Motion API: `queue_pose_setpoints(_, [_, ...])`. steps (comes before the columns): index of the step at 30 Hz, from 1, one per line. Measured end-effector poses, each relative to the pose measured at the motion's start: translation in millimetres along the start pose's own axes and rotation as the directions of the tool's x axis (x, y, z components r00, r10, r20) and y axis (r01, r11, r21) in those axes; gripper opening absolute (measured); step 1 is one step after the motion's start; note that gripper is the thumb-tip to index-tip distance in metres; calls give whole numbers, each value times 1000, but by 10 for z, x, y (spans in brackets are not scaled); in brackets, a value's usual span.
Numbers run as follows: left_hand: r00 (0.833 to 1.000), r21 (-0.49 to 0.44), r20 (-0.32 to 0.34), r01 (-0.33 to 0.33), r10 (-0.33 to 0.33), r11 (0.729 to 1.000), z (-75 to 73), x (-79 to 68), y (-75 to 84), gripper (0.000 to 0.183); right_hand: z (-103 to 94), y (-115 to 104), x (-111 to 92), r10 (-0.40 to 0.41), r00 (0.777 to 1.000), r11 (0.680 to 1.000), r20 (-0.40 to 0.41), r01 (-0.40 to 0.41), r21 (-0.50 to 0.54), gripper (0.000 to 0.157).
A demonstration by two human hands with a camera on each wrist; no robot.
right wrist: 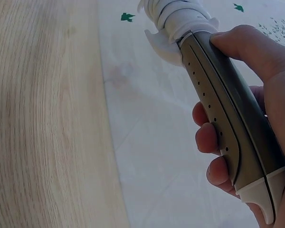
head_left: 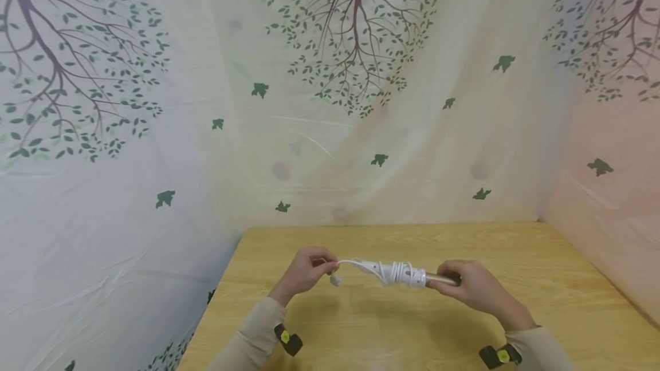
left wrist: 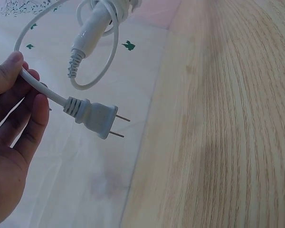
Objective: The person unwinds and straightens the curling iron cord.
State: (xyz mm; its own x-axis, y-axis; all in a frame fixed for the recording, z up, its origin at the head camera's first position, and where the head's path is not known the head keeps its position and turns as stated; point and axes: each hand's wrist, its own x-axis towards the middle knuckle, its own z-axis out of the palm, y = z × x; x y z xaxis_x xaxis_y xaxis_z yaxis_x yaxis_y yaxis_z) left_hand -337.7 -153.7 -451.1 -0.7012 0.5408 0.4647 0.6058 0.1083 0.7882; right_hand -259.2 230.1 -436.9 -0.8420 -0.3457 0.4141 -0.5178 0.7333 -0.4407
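Observation:
Both hands hold a white and bronze hair straightener (head_left: 415, 277) over the wooden table, its white cord wound in several turns round the white handle. My right hand (head_left: 476, 288) grips the bronze end (right wrist: 221, 99), which has a row of small holes and a white tip; the fingers curl round it in the right wrist view. At the other side my left hand (head_left: 308, 271) pinches the loose cord (left wrist: 31, 80) between thumb and fingers. Just past those fingers, a white two-pin plug (left wrist: 97, 118) dangles free. The cord leaves the handle through a ribbed sleeve (left wrist: 75, 64).
The wooden table (head_left: 371, 325) lies below the hands, its back edge against a curtain (head_left: 330, 176) printed with trees and green birds. More of this cloth hangs at the left and right sides. Dark straps (head_left: 289, 339) sit on both wrists.

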Motion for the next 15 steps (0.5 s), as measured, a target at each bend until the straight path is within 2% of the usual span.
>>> queue_pose_setpoints(4, [1000,20,18,-2,2,1000,-16,-37,10,8,0,22,13,40,999,999,4,-40,-6,23])
queue_pose_setpoints(10, [998,65,47,31,-34,997,-28,-96,54,6,6,40,39,78,997,997,-2,-78,-4,25])
queue_pose_setpoints(15, [995,97,75,62,-69,993,-25,-144,192,6,-25,26,40,86,995,996,-45,-87,-24,25])
